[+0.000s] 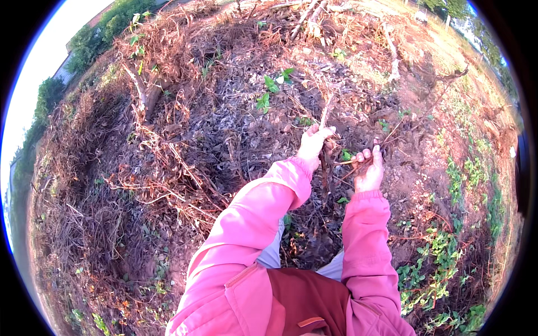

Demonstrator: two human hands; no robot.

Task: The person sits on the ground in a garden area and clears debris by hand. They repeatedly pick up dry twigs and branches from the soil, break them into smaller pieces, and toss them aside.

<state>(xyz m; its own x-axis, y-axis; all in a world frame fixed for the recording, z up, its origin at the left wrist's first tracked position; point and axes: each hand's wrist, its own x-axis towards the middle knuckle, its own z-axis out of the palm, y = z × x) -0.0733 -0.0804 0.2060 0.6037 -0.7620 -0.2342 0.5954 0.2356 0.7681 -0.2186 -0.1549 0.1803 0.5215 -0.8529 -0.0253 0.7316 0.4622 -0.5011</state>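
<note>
My left hand (314,142) is closed around a pale, dry woody stem (327,110) that points up and away from me, with a darker part (324,172) hanging below the fist. Close by on the right, my right hand (369,168) has its fingers curled on thin dry twigs (393,130), which reach out to the upper right. A short yellowish twig end (345,162) sticks out of it towards the left hand. Both hands are bare, above ground strewn with dry leaves.
A forked stump (147,94) stands at the upper left amid dry brush. Cut branches (310,19) lie at the top, and a pale branch (393,52) lies upper right. Dry stalks (185,164) cross the ground left of my arm. Green leafy vines (437,260) grow at the lower right.
</note>
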